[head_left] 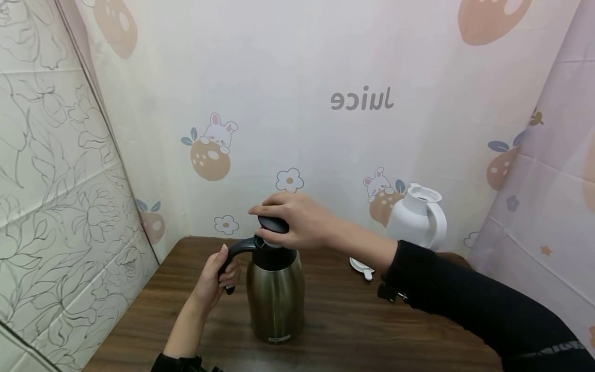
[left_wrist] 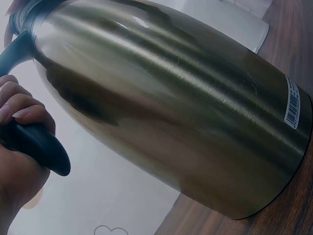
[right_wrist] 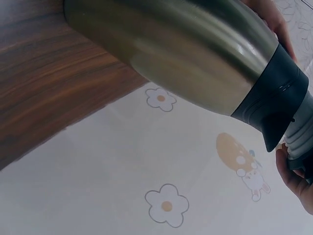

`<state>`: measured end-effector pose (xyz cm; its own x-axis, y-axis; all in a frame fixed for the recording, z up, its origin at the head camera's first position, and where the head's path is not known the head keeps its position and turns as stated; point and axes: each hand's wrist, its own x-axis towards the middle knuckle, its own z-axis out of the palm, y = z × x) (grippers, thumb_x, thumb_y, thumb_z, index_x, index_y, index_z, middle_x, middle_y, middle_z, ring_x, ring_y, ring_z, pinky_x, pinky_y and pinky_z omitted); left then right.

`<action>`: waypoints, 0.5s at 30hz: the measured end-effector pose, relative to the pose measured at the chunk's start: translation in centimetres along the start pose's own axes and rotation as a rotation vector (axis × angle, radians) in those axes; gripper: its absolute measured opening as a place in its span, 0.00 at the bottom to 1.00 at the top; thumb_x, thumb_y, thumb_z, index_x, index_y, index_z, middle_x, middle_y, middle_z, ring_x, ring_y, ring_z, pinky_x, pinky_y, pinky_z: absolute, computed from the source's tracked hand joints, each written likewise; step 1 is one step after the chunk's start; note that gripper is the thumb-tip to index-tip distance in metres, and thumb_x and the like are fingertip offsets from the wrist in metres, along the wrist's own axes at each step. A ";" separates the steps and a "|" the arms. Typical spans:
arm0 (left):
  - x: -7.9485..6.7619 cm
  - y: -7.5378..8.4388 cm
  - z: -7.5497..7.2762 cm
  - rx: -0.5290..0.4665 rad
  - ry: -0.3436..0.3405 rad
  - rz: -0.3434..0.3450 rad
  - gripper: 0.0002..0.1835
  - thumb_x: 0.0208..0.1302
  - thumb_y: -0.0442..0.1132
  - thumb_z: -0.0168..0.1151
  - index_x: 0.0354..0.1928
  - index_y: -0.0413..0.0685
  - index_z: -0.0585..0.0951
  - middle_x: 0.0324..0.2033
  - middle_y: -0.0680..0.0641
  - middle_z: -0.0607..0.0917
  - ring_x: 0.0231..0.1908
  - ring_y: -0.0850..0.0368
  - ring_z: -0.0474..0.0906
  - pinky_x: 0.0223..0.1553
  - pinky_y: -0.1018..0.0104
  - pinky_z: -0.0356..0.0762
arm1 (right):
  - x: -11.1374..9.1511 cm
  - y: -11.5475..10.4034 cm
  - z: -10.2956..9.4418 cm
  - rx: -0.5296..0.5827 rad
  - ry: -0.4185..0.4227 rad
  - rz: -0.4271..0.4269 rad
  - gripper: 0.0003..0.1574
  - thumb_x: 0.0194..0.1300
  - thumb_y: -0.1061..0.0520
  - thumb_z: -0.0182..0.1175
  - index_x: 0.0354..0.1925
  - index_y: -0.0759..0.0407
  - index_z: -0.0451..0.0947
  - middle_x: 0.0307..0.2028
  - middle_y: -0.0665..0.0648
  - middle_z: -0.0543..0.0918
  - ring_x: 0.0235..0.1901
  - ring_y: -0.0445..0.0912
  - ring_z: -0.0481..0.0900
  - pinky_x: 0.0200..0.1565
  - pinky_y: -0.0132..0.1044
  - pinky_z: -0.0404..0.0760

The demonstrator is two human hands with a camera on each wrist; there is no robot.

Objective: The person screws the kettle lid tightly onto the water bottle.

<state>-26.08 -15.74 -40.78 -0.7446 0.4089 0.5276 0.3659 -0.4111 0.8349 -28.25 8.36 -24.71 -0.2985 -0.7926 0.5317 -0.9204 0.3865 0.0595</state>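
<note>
Two hands are shown on one tall brushed-steel vacuum flask with a black collar, which stands upright near the middle of the dark wood-grain surface. The flask's curved black plastic handle is gripped by the left hand, whose fingers are curled round it, as is confirmed in the left wrist view; by this grip the body appears to be steadied against turning. The round black lid on top is covered by the right hand, whose fingers and thumb are curved down over its rim, a hold suited to twisting. A grey neck section is seen beneath the lid in the right wrist view, so the lid is judged partly raised. A white plastic jug with no lid is placed well apart at the back right, and a small white lid-like piece lies in front of it.
</note>
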 end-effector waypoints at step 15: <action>0.0 0.1 -0.2 0.005 0.013 -0.020 0.28 0.83 0.48 0.27 0.20 0.44 0.58 0.12 0.52 0.56 0.11 0.58 0.49 0.16 0.51 0.40 | 0.6 0.2 0.7 0.015 -0.023 -0.086 0.24 0.66 0.42 0.59 0.56 0.49 0.83 0.46 0.49 0.85 0.45 0.38 0.77 0.42 0.32 0.80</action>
<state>-26.14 -15.92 -40.77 -0.7592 0.4064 0.5084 0.3531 -0.3991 0.8462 -28.79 7.60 -24.95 -0.2233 -0.8334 0.5055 -0.9466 0.3092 0.0915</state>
